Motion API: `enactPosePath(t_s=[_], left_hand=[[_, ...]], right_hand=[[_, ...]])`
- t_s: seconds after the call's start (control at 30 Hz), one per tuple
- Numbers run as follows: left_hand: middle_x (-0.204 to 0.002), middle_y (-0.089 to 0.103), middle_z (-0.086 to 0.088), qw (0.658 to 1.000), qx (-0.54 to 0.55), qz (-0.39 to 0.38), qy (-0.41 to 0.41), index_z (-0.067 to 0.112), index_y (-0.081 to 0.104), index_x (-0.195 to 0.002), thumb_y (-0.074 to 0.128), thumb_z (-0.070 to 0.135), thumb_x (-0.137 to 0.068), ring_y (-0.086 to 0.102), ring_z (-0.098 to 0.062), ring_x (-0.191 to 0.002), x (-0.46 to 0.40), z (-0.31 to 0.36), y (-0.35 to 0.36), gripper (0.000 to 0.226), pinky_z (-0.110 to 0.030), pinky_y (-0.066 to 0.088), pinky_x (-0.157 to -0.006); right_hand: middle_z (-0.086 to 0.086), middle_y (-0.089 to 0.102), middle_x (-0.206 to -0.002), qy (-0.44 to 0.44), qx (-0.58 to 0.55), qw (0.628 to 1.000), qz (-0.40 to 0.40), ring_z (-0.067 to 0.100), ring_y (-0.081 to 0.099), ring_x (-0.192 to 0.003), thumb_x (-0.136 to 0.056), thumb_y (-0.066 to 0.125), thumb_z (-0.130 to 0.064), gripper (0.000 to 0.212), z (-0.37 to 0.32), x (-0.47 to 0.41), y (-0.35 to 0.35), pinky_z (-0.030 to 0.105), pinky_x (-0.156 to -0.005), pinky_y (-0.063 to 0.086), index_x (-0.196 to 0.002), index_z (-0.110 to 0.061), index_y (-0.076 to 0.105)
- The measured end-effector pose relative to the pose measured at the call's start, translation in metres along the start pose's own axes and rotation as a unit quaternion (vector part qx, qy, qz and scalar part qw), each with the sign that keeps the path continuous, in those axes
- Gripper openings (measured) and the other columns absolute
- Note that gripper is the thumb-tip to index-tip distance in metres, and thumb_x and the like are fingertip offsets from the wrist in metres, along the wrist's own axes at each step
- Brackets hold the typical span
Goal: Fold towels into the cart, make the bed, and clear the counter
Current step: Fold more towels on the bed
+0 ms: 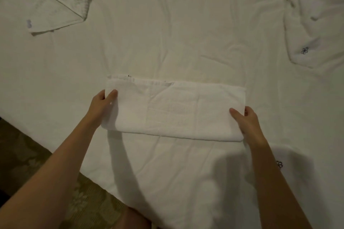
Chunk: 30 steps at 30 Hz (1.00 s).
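Observation:
A white towel (175, 109) lies folded into a long band across the white bed sheet (167, 33). My left hand (101, 103) grips its left end, thumb on top and fingers under the edge. My right hand (245, 121) grips its right end the same way, thumb on top of the cloth. The towel's near edge is slightly lifted off the sheet and throws a shadow below it.
A second folded white towel (52, 0) with a waffle texture lies at the far left of the bed. A crumpled white cloth (316, 24) with a small dark emblem lies at the right. Patterned carpet (46, 163) shows at the lower left, beside the bed's edge.

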State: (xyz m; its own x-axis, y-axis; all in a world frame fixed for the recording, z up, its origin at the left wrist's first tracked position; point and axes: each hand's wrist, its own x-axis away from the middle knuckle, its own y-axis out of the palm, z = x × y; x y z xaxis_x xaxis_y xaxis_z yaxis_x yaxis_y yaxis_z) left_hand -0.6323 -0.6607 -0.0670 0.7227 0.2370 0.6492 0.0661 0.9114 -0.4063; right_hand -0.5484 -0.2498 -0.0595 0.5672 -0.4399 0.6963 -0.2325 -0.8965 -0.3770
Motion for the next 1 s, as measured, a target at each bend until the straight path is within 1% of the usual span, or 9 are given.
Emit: enactPosePath(t_s=[0.17, 0.23, 0.37, 0.5, 0.6, 0.7, 0.8, 0.9, 1.0], left_hand=[[-0.126, 0.053, 0.002, 0.994, 0.043, -0.099, 0.018, 0.024, 0.041, -0.134, 0.045, 0.036, -0.098, 0.053, -0.019, -0.111, 0.012, 0.003, -0.011, 0.039, -0.037, 0.044, -0.092], [-0.13, 0.052, 0.002, 0.993, 0.049, -0.103, 0.032, 0.024, 0.039, -0.136, 0.045, 0.035, -0.098, 0.053, -0.02, -0.115, 0.019, 0.005, -0.012, 0.039, -0.039, 0.043, -0.097], [-0.131, 0.054, -0.001, 0.992, 0.059, -0.091, 0.058, 0.026, 0.044, -0.129, 0.047, 0.032, -0.098, 0.053, -0.022, -0.118, 0.033, 0.013, -0.012, 0.031, -0.043, 0.04, -0.105], [-0.123, 0.05, 0.006, 0.991, 0.083, -0.092, 0.057, 0.026, 0.037, -0.134, 0.045, 0.029, -0.099, 0.051, -0.017, -0.111, 0.048, 0.022, -0.01, 0.036, -0.031, 0.04, -0.096], [-0.124, 0.054, 0.005, 0.988, 0.098, -0.105, 0.052, 0.027, 0.041, -0.127, 0.045, 0.029, -0.099, 0.054, -0.018, -0.112, 0.052, 0.02, -0.016, 0.028, -0.034, 0.043, -0.096], [-0.13, 0.057, -0.001, 0.986, 0.101, -0.126, 0.042, 0.021, 0.043, -0.133, 0.046, 0.031, -0.099, 0.058, -0.018, -0.114, 0.052, 0.017, -0.022, 0.036, -0.04, 0.047, -0.099], [-0.128, 0.059, 0.0, 0.983, 0.099, -0.149, 0.036, 0.023, 0.043, -0.134, 0.04, 0.032, -0.101, 0.06, -0.018, -0.112, 0.054, 0.016, -0.026, 0.035, -0.035, 0.05, -0.092], [-0.109, 0.068, 0.004, 0.977, 0.128, -0.172, 0.009, 0.03, 0.057, -0.118, 0.022, 0.045, -0.102, 0.065, -0.012, -0.098, 0.056, 0.017, -0.03, 0.041, -0.023, 0.049, -0.076], [-0.097, 0.072, 0.005, 0.968, 0.164, -0.188, -0.034, 0.032, 0.061, -0.114, 0.017, 0.068, -0.092, 0.067, -0.01, -0.087, 0.055, 0.015, -0.033, 0.061, -0.026, 0.049, -0.078]], right_hand=[[0.012, 0.06, -0.118, -0.066, 0.023, 0.998, -0.01, 0.026, 0.061, -0.099, -0.09, 0.062, -0.018, 0.03, -0.018, 0.03, 0.0, 0.038, -0.083, 0.051, -0.114, -0.014, 0.046], [0.011, 0.062, -0.112, -0.082, 0.039, 0.996, -0.005, 0.027, 0.061, -0.097, -0.089, 0.064, -0.02, 0.029, -0.034, 0.045, 0.008, 0.039, -0.083, 0.051, -0.111, -0.017, 0.046], [0.004, 0.058, -0.098, -0.143, 0.098, 0.985, 0.02, 0.021, 0.056, -0.084, -0.085, 0.067, -0.015, 0.026, -0.072, 0.081, 0.048, 0.026, -0.073, 0.04, -0.1, -0.015, 0.047], [0.002, 0.058, -0.092, -0.177, 0.099, 0.979, -0.001, 0.021, 0.058, -0.081, -0.084, 0.065, -0.009, 0.022, -0.097, 0.114, 0.113, 0.033, -0.074, 0.049, -0.099, -0.015, 0.052], [0.005, 0.062, -0.101, -0.211, 0.13, 0.968, -0.02, 0.023, 0.059, -0.087, -0.084, 0.062, -0.011, 0.022, -0.103, 0.134, 0.171, 0.03, -0.077, 0.044, -0.105, -0.012, 0.055], [0.005, 0.061, -0.105, -0.228, 0.147, 0.962, -0.041, 0.023, 0.059, -0.092, -0.084, 0.061, -0.013, 0.021, -0.105, 0.15, 0.219, 0.028, -0.076, 0.04, -0.104, -0.014, 0.054], [0.002, 0.058, -0.105, -0.237, 0.156, 0.958, -0.045, 0.021, 0.058, -0.093, -0.087, 0.06, -0.017, 0.019, -0.106, 0.161, 0.252, 0.026, -0.075, 0.04, -0.105, -0.015, 0.053], [0.003, 0.055, -0.113, -0.24, 0.192, 0.95, -0.047, 0.022, 0.056, -0.1, -0.092, 0.055, -0.025, 0.022, -0.105, 0.168, 0.273, 0.028, -0.079, 0.04, -0.111, -0.015, 0.051], [0.007, 0.047, -0.126, -0.235, 0.268, 0.932, -0.059, 0.026, 0.045, -0.114, -0.095, 0.05, -0.032, 0.036, -0.098, 0.165, 0.286, 0.03, -0.088, 0.036, -0.125, -0.013, 0.046]])
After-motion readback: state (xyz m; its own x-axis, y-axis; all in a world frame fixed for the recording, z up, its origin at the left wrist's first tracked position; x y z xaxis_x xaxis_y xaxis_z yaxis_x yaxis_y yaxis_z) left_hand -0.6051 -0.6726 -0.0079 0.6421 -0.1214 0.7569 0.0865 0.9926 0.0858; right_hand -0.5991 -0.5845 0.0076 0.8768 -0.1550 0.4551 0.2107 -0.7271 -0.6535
